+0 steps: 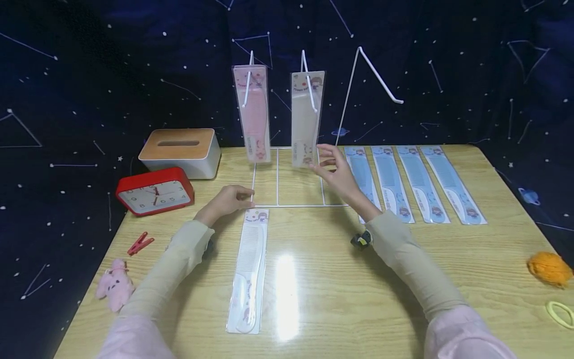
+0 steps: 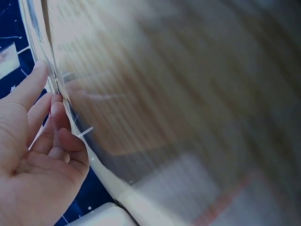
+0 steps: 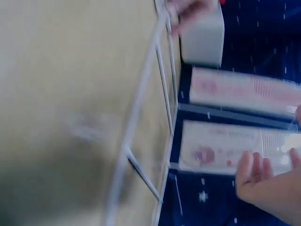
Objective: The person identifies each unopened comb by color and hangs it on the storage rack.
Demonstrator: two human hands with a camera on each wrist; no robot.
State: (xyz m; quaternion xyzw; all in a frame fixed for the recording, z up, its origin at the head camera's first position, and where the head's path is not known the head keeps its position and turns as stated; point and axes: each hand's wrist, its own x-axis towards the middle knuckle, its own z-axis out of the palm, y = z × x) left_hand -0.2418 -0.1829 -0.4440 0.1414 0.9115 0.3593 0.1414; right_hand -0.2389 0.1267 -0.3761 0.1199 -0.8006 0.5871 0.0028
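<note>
The left hand [image 1: 228,198] rests with fingers straight on the front left corner of the white wire rack [image 1: 287,204] standing on the surface [image 1: 314,279]. The right hand [image 1: 335,168], fingers spread and holding nothing, hovers just right of the white packaged comb [image 1: 306,119] hanging from the rack. A pink packaged comb [image 1: 252,112] hangs left of it. 4 blue packaged combs [image 1: 414,182] lie right of the rack.

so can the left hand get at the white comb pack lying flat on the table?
Probably yes. The left hand rests at the wire rack's base, and the white comb pack lies just beside it on bare table, nothing between.
</note>
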